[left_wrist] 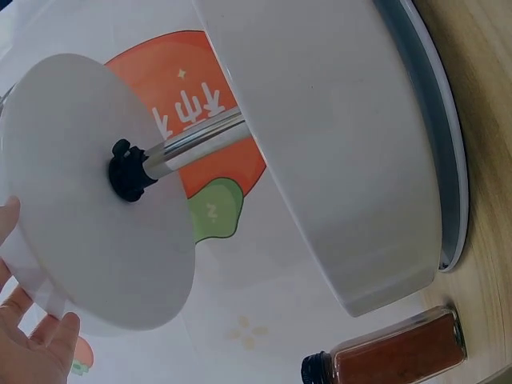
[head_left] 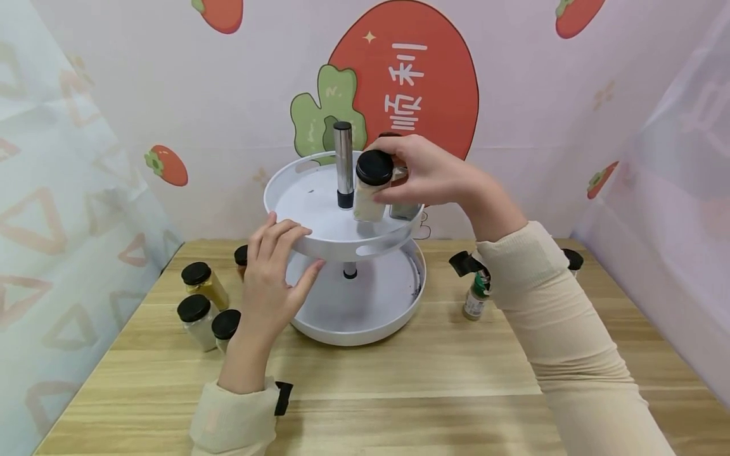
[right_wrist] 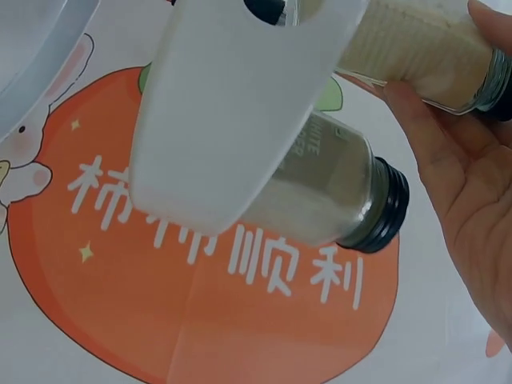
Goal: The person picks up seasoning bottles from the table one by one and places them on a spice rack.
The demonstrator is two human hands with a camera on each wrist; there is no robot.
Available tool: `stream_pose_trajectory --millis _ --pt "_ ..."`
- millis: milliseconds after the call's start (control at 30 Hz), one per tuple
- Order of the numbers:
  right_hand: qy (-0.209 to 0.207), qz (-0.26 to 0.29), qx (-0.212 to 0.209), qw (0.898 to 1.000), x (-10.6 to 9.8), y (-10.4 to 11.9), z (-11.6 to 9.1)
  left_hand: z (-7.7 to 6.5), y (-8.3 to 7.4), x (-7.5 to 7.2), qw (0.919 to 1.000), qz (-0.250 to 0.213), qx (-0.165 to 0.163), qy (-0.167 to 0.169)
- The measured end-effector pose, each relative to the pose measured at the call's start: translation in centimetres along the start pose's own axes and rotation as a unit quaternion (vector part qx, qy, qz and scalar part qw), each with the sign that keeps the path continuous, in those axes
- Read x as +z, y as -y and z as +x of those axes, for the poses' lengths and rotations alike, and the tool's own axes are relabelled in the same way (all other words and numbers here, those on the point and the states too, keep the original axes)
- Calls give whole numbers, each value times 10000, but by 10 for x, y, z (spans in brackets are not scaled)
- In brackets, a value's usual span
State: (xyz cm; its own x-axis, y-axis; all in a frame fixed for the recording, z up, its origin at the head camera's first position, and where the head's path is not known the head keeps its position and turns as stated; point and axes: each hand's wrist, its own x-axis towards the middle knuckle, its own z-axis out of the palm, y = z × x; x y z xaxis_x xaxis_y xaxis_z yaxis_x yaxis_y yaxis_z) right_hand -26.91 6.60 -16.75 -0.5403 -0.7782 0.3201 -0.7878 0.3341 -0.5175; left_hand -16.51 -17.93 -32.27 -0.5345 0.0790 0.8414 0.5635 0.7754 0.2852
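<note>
My right hand (head_left: pixel 421 170) had the jar (head_left: pixel 369 202) pinched between thumb and fingers, closed only as far as its width, just below the black lid (head_left: pixel 374 167). The jar stood nearly upright over the upper tray (head_left: pixel 331 248), inside its rim and right of the post (head_left: pixel 344 161); I could not tell whether its base touched down. I judged it stiff, fairly weighty for its size, smooth enough to slide and liable to chip if knocked, as it looked like glass with pale powder inside. The flat sides below the lid seemed the best hold; the lid alone I would have trusted less.

My left hand (head_left: pixel 270 278) was spread loosely along the outside of that rim, fingers touching it, gripping no jar.

A second jar (head_left: pixel 403 210) stood close on the right, so I reckoned that side tight. The raised rim at the front was an edge to clear, and the post another. The tray's left half lay bare, the roomiest side. Below, the lower tray (head_left: pixel 348 316) was bare where I could see it. Outward on the table (head_left: pixel 433 392), a yellow jar (head_left: pixel 213 291) stood to the left, and a green-capped bottle (head_left: pixel 474 303) right, both well apart from my grip.
</note>
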Motion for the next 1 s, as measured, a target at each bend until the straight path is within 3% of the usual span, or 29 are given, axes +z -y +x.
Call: stream_pose_trajectory --millis 367,1000 --pt "-79 -221 127 9996 11 -2 9 2 0 1 10000 -63 2 -42" --pt "30 -422 827 9957 17 -7 17 2 -1 -1 9999 -95 15 -103"
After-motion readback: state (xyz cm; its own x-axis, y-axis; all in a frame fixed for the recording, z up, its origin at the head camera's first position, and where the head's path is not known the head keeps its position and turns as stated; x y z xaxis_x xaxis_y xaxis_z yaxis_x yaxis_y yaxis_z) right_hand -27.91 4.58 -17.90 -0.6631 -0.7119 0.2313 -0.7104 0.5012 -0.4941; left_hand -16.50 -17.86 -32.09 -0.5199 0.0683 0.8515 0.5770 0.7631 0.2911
